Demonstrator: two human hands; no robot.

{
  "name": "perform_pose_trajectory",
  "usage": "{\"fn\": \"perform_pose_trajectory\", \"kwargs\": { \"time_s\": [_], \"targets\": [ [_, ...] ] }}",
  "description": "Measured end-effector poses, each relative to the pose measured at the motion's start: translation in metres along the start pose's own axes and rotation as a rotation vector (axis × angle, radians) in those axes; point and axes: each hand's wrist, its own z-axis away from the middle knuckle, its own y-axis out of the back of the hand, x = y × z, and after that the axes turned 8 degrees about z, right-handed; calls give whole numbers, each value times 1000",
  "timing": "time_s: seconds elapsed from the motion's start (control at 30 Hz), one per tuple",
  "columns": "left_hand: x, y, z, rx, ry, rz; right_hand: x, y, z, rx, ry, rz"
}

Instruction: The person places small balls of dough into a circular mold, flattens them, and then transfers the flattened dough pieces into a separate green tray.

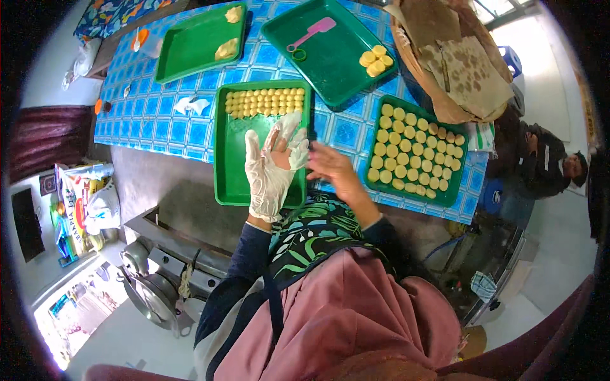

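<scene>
My left hand (274, 166) wears a thin white glove and holds nothing, palm up with its fingers apart. Bare skin shows at the palm through gaps in the glove. It hovers over a green tray (232, 174) with rows of small yellow dough balls (265, 101) along its far end. Just right of the glove is my bare right hand (337, 170), its fingers stretched toward the gloved fingers and slightly blurred. Whether they touch the glove is hard to see. Nothing shows in the right hand.
Flat round dough pieces (406, 149) fill a green tray at the right. A far tray (330, 70) holds a pink spatula (311, 33), a green ring and yellow rounds. Dough lumps (227, 49) lie in another tray (190, 54). Stained brown paper (467, 73) stands far right; a person (546, 159) is beyond.
</scene>
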Motion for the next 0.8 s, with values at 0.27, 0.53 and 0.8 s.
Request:
{"fn": "perform_pose_trajectory", "kwargs": {
  "time_s": [0.27,0.53,0.8],
  "targets": [
    [56,47,15,-74,-96,-390,9,-60,-41,-65,-136,256],
    [94,57,18,-91,242,43,-13,-144,-114,-560,506,1483],
    [142,73,6,-128,392,-54,-54,-170,-161,-202,224,555]
  ]
}}
